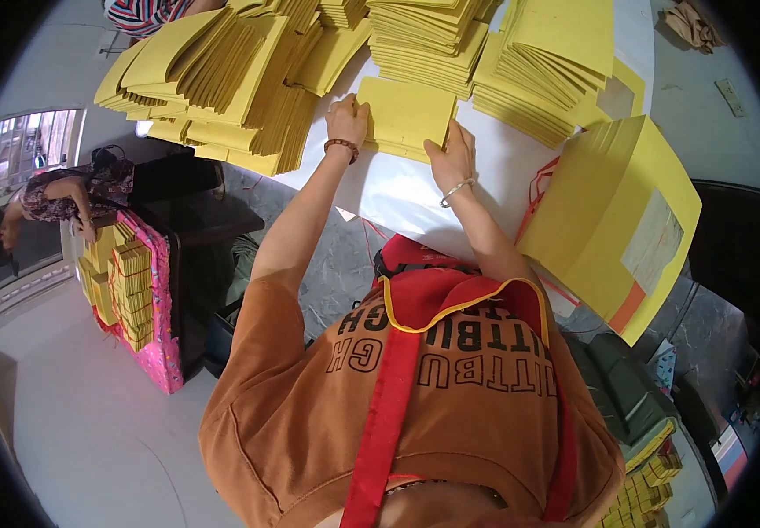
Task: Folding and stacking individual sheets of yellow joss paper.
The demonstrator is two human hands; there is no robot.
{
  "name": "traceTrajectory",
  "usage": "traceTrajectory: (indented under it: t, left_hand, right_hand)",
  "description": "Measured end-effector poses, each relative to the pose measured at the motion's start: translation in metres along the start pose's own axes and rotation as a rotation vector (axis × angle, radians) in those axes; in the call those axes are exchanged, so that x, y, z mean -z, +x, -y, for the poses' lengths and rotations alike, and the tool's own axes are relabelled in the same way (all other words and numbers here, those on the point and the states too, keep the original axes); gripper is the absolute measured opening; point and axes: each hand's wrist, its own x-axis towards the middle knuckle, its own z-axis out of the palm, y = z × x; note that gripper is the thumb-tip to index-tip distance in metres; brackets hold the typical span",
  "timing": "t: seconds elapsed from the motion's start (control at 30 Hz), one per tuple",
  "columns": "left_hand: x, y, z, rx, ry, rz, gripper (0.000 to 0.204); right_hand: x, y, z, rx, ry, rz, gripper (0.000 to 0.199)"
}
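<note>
A small stack of yellow paper sheets [404, 110] lies on the white tabletop [389, 189] in front of me. My left hand [349, 123], with a beaded bracelet at the wrist, closes on its left edge. At the opposite edge my right hand [453, 160] grips the near right corner, a pale bangle round that wrist. Just beyond the held stack rise tall piles of folded yellow paper [428, 53]. Another fanned pile [212, 79] reaches close to my left hand.
More piles [538, 79] and a large yellow wrapper [635, 220] with red string stand at the right. Leftward, a person [72, 194] works at a pink-covered table [158, 299] bearing yellow bundles. Another person's striped sleeve [146, 13] shows at the far left.
</note>
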Motion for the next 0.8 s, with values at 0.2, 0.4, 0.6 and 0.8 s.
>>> traceTrajectory:
  t: [0.2,0.4,0.6,0.8]
  left_hand:
    - [0.004,0.002,0.001,0.054,-0.082,0.092,0.050]
    - [0.031,0.007,-0.015,0.380,-0.475,0.351,0.051]
    - [0.040,-0.018,-0.011,0.203,-1.075,0.520,0.044]
    - [0.057,-0.034,-0.002,-0.120,-1.058,0.627,0.043]
  right_hand:
    - [-0.005,-0.007,-0.005,-0.018,0.028,0.024,0.049]
    - [0.010,-0.003,0.000,-0.074,0.018,0.096,0.051]
    - [0.004,-0.003,-0.010,0.050,0.144,0.000,0.075]
    - [0.015,0.004,-0.018,-0.111,0.829,0.123,0.080]
